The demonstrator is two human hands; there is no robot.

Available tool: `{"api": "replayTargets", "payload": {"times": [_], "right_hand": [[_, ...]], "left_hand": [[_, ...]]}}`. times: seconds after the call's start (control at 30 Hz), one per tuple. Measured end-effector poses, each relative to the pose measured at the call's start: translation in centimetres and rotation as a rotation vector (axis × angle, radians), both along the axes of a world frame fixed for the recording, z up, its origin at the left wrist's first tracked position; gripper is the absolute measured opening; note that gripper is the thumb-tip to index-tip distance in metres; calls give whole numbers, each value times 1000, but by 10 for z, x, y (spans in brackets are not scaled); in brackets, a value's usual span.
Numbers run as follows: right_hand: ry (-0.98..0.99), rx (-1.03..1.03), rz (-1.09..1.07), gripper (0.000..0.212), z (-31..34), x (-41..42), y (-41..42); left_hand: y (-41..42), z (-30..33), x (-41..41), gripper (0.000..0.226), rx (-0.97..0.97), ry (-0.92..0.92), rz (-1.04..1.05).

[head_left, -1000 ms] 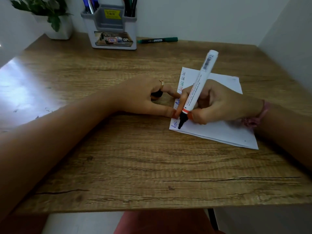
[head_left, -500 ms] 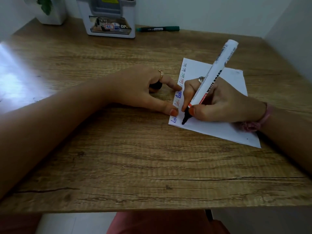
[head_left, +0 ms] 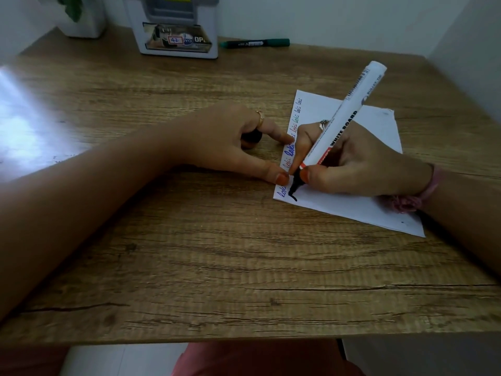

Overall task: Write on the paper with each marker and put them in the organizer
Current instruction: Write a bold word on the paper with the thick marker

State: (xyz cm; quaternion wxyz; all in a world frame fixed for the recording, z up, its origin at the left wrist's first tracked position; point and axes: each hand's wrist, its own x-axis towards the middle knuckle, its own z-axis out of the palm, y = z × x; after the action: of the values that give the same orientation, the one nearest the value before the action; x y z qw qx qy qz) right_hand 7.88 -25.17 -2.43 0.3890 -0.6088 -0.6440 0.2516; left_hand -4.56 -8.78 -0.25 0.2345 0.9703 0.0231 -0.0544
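My right hand (head_left: 352,166) grips a white whiteboard marker (head_left: 344,115) with its black tip on the near left corner of the white paper (head_left: 352,210), beside a fresh black stroke. Several small written words run down the paper's left edge. My left hand (head_left: 233,142) holds the marker's black cap (head_left: 252,135) in its curled fingers, while its thumb and forefinger press the paper's left edge. A green marker (head_left: 254,43) lies at the back of the table, just right of the grey-white organizer (head_left: 179,31).
A white pot with a green plant (head_left: 81,17) stands at the back left. The wooden table (head_left: 189,253) meets white walls behind and on the right. Its front edge runs near the bottom, with my red-clothed lap below.
The marker has leaned more to the right and its tip has drawn a black stroke on the paper. The view has tipped down, cutting off the organizer's top.
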Motion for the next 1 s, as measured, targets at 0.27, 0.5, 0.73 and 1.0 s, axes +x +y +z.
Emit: {"api": "replayTargets", "payload": {"times": [0.27, 0.5, 0.73, 1.0], "right_hand": [[10, -32, 25, 23, 1, 3, -2], [7, -18, 5, 20, 1, 3, -1], [-7, 5, -17, 26, 0, 2, 1], [65, 16, -67, 24, -3, 6, 0]], "left_hand": [[0, 2, -1, 59, -9, 18, 19], [2, -1, 0, 58, -19, -3, 1], [2, -1, 1, 55, -10, 3, -9], [5, -4, 2, 55, 15, -41, -34]]}}
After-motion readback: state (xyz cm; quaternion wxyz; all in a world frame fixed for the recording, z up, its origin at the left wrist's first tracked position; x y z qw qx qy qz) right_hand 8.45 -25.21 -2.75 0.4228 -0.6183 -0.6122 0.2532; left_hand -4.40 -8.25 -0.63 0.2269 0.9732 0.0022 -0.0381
